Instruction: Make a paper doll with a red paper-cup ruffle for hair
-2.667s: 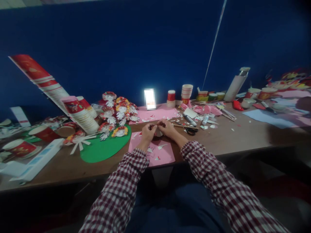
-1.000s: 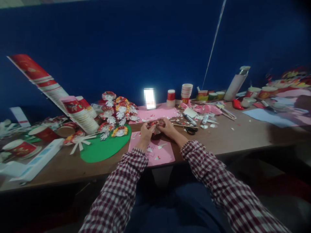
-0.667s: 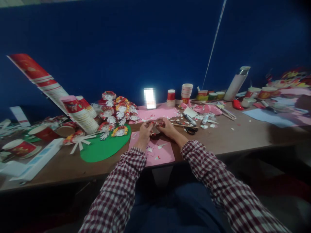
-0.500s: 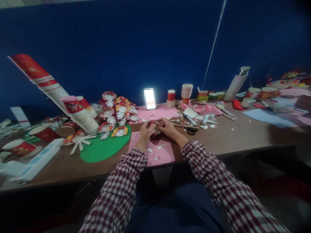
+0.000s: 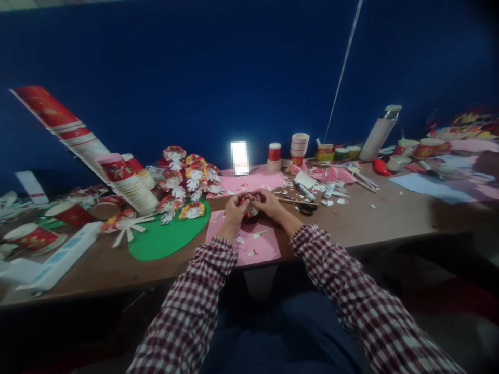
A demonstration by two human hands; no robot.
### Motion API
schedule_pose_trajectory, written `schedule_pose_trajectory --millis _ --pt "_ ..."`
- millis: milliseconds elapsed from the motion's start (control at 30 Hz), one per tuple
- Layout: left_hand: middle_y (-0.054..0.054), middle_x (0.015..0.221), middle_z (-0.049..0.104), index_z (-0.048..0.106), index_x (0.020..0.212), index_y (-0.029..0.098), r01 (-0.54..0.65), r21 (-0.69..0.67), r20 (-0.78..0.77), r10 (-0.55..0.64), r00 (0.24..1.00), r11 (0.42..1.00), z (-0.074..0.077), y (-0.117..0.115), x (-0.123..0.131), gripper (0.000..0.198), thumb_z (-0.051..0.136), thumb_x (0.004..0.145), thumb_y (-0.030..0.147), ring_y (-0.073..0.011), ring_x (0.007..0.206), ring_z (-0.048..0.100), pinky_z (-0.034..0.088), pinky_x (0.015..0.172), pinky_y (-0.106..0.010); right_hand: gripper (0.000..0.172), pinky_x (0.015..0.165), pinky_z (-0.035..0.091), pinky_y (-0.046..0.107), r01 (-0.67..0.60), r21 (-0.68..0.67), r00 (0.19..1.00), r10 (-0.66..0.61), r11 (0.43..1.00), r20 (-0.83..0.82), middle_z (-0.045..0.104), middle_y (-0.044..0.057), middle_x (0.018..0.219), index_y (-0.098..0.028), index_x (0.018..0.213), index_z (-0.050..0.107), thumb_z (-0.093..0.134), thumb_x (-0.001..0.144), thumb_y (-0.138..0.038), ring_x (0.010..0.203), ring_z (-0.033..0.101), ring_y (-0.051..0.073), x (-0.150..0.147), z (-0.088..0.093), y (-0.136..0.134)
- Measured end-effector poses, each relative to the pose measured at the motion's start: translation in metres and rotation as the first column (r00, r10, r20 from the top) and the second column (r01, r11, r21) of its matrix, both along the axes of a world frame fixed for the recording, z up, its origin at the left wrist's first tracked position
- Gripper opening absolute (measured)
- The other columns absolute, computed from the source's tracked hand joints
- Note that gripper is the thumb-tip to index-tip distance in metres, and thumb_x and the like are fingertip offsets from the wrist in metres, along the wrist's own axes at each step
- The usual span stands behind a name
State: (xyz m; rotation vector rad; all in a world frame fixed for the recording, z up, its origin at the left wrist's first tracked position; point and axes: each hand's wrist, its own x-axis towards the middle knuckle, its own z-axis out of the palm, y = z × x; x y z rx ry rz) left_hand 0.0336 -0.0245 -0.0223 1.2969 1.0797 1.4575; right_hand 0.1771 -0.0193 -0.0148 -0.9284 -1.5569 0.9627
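Between my two hands is a small red-and-white paper craft piece (image 5: 251,209), mostly covered by the fingers. My left hand (image 5: 234,214) is closed on its left side, and my right hand (image 5: 272,206) pinches it from the right. Both hands are above a pink paper sheet (image 5: 268,249) strewn with white scraps. Left of them, similar paper figures (image 5: 193,179) with red and yellow ruffled edges are heaped beside and on a green sheet (image 5: 167,244). Black-handled scissors (image 5: 307,209) lie right of my right hand.
A long stack of red paper cups (image 5: 78,135) leans at the left, near a white box (image 5: 62,257). Behind the hands stands a lit phone (image 5: 240,157). Cup stacks (image 5: 299,148), a glue tube (image 5: 306,193), paper scraps and a thermos (image 5: 380,135) occupy the back right.
Hardly anything differs. The fingers have shifted very slightly around the paper piece, which stays in both hands at the same spot.
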Motion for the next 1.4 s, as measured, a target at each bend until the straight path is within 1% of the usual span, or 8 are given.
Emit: schedule_pose_trajectory --millis 200,433,667,767,900,1067,1233,1400 --pt "-0.006 0.085 0.07 0.066 0.096 0.013 -0.004 0.02 -0.016 0.005 1.0 1.0 -0.002 0.003 -0.001 0.036 0.073 0.062 0.022 -0.015 0.073 0.063 0.052 0.066 -0.025 0.024 0.072 0.052 0.031 0.03 -0.022 0.999 -0.031 0.999 -0.009 0.066 0.002 0.085 -0.018 0.097 0.057 0.059 0.074 -0.023 0.079 0.062 0.016 -0.001 -0.001 -0.002" --pt "-0.006 0.085 0.07 0.067 0.092 0.013 0.001 0.022 -0.052 0.0 0.999 1.0 0.0 0.003 -0.001 0.034 0.074 0.059 0.016 -0.0162 0.075 0.064 0.051 0.07 -0.027 0.025 0.077 0.052 0.034 0.046 -0.017 0.999 -0.046 0.999 0.0 0.067 0.003 0.088 -0.019 0.096 0.054 0.059 0.071 -0.019 0.083 0.064 0.018 0.0 0.001 -0.003" --pt "-0.001 0.071 0.067 0.068 0.094 0.016 -0.002 -0.006 -0.076 0.002 0.997 1.0 -0.002 0.002 0.0 0.03 0.073 0.064 0.017 -0.0105 0.052 0.055 0.046 0.052 -0.022 0.028 0.079 0.051 0.035 0.058 0.006 0.998 -0.058 0.998 0.02 0.066 0.003 0.089 -0.019 0.097 0.052 0.058 0.07 -0.018 0.085 0.063 0.019 0.0 0.004 -0.004" --pt "0.0 0.07 0.066 0.068 0.094 0.016 -0.006 -0.006 -0.081 0.005 0.997 1.0 -0.003 0.002 0.0 0.03 0.073 0.064 0.017 -0.0093 0.049 0.053 0.044 0.048 -0.021 0.029 0.078 0.051 0.035 0.053 0.007 0.998 -0.053 0.999 0.022 0.065 0.002 0.087 -0.02 0.097 0.052 0.059 0.07 -0.019 0.083 0.063 0.019 0.0 0.003 -0.005" --pt "-0.002 0.074 0.068 0.067 0.097 0.015 -0.009 -0.013 -0.071 0.008 0.997 1.0 -0.005 0.004 -0.001 0.034 0.073 0.064 0.018 -0.0096 0.05 0.054 0.045 0.048 -0.021 0.03 0.078 0.051 0.036 0.06 0.002 0.998 -0.06 0.998 0.015 0.064 0.002 0.087 -0.021 0.1 0.05 0.06 0.071 -0.02 0.085 0.063 0.02 0.0 0.0 -0.004" --pt "-0.004 0.082 0.069 0.066 0.097 0.014 0.005 -0.029 -0.038 -0.006 0.999 1.0 -0.007 0.007 -0.002 0.036 0.073 0.062 0.019 -0.012 0.06 0.06 0.049 0.054 -0.021 0.035 0.08 0.05 0.036 0.066 -0.009 0.998 -0.066 0.998 0.004 0.064 0.002 0.091 -0.021 0.103 0.047 0.061 0.071 -0.022 0.087 0.063 0.02 -0.001 -0.004 -0.002" --pt "-0.005 0.086 0.07 0.065 0.102 0.014 0.037 -0.054 -0.012 -0.037 0.999 0.998 -0.006 0.005 -0.002 0.04 0.073 0.064 0.021 -0.0092 0.053 0.057 0.046 0.048 -0.02 0.037 0.08 0.05 0.036 0.055 -0.012 0.998 -0.055 0.998 0.0 0.063 0.002 0.09 -0.022 0.102 0.047 0.062 0.069 -0.022 0.086 0.063 0.02 -0.001 -0.005 -0.001" --pt "-0.007 0.091 0.071 0.064 0.105 0.014 0.04 -0.051 0.002 -0.04 0.999 0.998 -0.005 0.005 -0.001 0.043 0.075 0.063 0.021 -0.0106 0.059 0.06 0.048 0.051 -0.02 0.038 0.079 0.051 0.036 0.053 -0.012 0.998 -0.053 0.999 -0.019 0.063 0.002 0.091 -0.021 0.103 0.047 0.063 0.069 -0.023 0.086 0.062 0.02 -0.001 -0.007 0.0"
